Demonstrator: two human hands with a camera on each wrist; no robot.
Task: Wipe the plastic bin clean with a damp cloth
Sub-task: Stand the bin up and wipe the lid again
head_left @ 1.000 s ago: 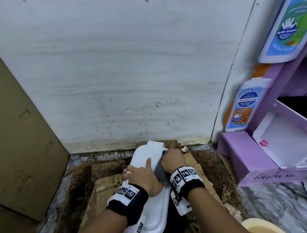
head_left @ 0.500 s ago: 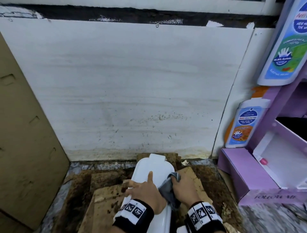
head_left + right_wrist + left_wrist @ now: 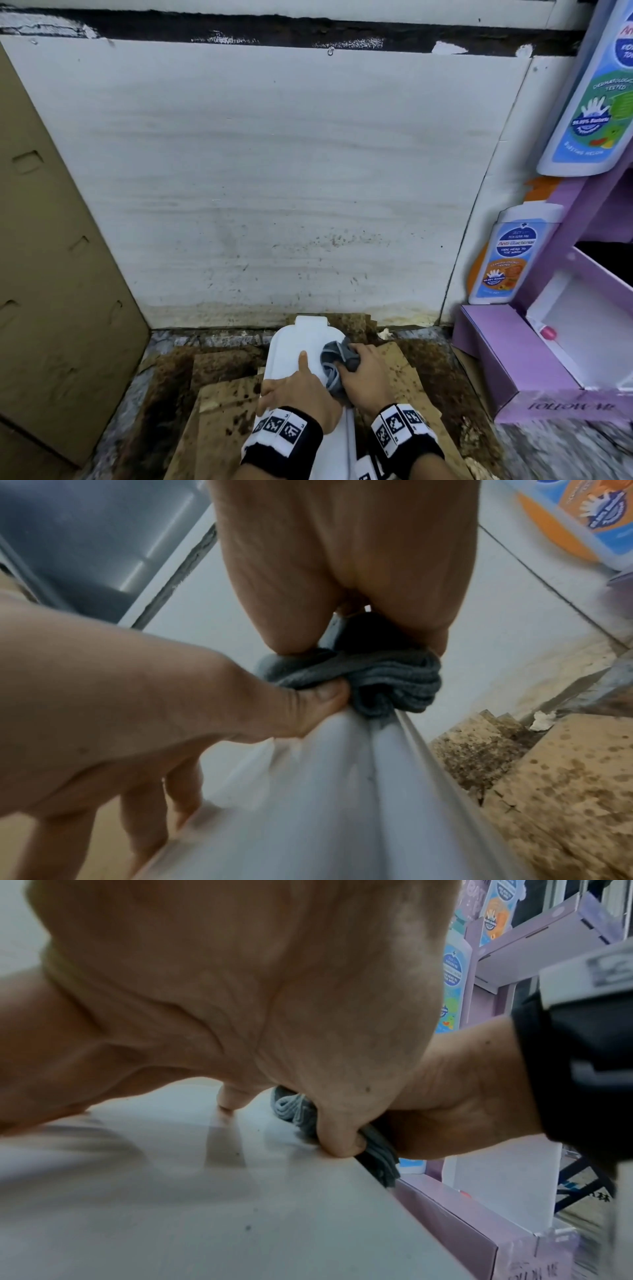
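Observation:
A white plastic bin (image 3: 291, 346) lies on stained cardboard by the wall, with its long side pointing away from me. My left hand (image 3: 294, 387) holds it down, with the thumb stretched along the top and the fingers curled over the left edge. My right hand (image 3: 359, 373) grips a bunched grey cloth (image 3: 334, 359) against the bin's right rim. The right wrist view shows the cloth (image 3: 387, 680) wrapped over the rim of the bin (image 3: 325, 791), next to the left hand's (image 3: 137, 710) thumb. In the left wrist view the cloth (image 3: 294, 1110) sits on the bin's top (image 3: 171, 1191).
A white wall (image 3: 274, 171) stands just beyond the bin. A brown cardboard panel (image 3: 51, 274) leans at the left. A purple display stand (image 3: 507, 359) with printed bottle cut-outs (image 3: 510, 257) closes off the right. Stained cardboard pieces (image 3: 222, 411) cover the floor.
The head view has tilted up. My right hand has slid the cloth back toward me along the bin's right edge from near its far end. The left hand has kept its hold.

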